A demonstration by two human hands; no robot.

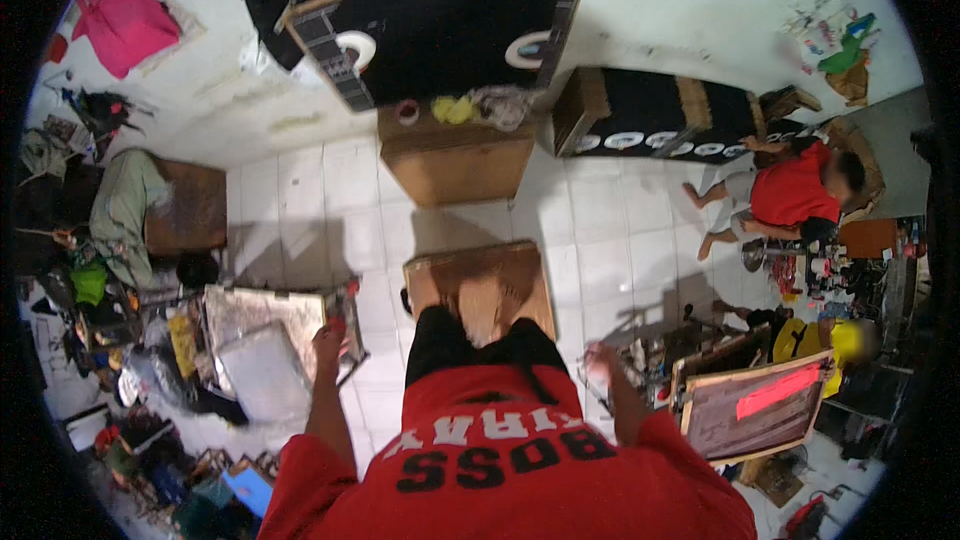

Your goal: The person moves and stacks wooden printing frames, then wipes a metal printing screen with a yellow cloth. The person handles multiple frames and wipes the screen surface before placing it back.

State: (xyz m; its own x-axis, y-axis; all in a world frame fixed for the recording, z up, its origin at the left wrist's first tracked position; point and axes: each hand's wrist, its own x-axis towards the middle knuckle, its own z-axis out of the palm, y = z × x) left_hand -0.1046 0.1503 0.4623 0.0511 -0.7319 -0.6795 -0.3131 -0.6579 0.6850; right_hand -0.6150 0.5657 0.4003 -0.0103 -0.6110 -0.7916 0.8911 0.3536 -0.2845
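My left hand (328,336) hangs out to the left, beside the edge of a low table (265,302) with a worn pale top. Whether it touches that edge I cannot tell, and its fingers are too small and dark to make out. My right hand (602,362) is held out to the right, blurred, near a cluttered metal rack (640,365); I see no object in it. Between my arms, my bare feet rest on a brown wooden platform (425,275) on the tiled floor.
Ahead stands a wooden box (455,172) bearing a cup and cloths, below a large black panel (445,35). A long black cabinet (640,115) is at the far right. Two people sit at right, one in red (795,185), one in yellow (850,355), near a framed board (750,420).
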